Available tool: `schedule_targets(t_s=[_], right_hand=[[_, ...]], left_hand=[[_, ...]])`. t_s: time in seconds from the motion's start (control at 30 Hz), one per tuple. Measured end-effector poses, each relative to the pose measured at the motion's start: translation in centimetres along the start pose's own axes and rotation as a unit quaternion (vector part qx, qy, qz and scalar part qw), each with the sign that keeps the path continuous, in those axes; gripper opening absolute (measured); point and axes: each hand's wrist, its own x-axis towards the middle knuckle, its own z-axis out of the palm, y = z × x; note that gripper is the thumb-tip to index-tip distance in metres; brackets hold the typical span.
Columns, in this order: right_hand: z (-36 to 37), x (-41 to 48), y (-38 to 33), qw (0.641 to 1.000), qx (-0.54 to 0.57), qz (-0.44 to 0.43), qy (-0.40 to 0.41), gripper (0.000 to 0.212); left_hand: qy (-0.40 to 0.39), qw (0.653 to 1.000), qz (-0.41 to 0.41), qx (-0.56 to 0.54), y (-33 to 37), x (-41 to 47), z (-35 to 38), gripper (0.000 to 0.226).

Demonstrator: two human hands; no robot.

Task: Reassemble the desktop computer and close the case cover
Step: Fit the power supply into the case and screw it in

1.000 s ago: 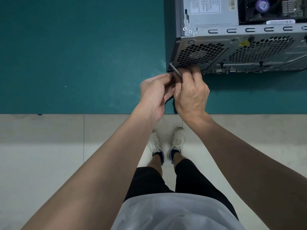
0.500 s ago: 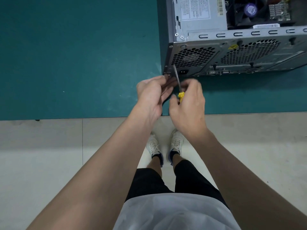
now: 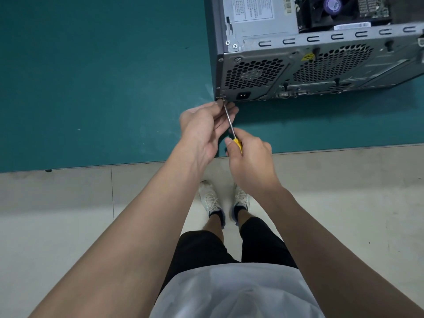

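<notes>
Looking straight down, a person's white shirt and black shorts fill the bottom centre of the frame, with white shoes (image 3: 210, 198) on the pale tiled floor (image 3: 57, 214) beyond. Both bare forearms reach up the middle of the frame to the near edge of a green-topped table (image 3: 91, 76). The right hand (image 3: 250, 157), nearer the viewer, is curled round the yellow handle of a screwdriver (image 3: 229, 120). A second ago both hands were bunched tight against the case corner. Since then the right hand has slid back down the tool, so the whole metal shaft now shows. Just beyond it, the left hand (image 3: 202, 127) pinches the shaft near its tip between thumb and fingers, guiding it. The hands are now slightly apart, both clamped on the one tool. The tip meets the lower left corner of the rear panel of the desktop computer case (image 3: 321, 65), which lies on its side at the upper right of the frame. Whether a screw sits under the tip cannot be told. The tool looks seated and ready to turn, probably to fasten the power supply (image 3: 257, 17). The case's upper side is open, showing the processor fan (image 3: 331, 5), and the cover is not yet fitted.
</notes>
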Motion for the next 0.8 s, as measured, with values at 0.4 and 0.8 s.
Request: schedule_targets(t_s=[0.4, 0.8], right_hand=[[-0.33, 0.13, -0.26, 1.000, 0.012, 0.007, 0.005, 0.020], [-0.67, 0.39, -0.36, 0.999, 0.017, 0.020, -0.018, 0.016]], left_hand=[[-0.008, 1.000, 0.002, -0.021, -0.61, -0.02, 0.14, 0.008], [-0.006, 0.999, 0.001, -0.036, -0.59, -0.01, 0.00, 0.010]])
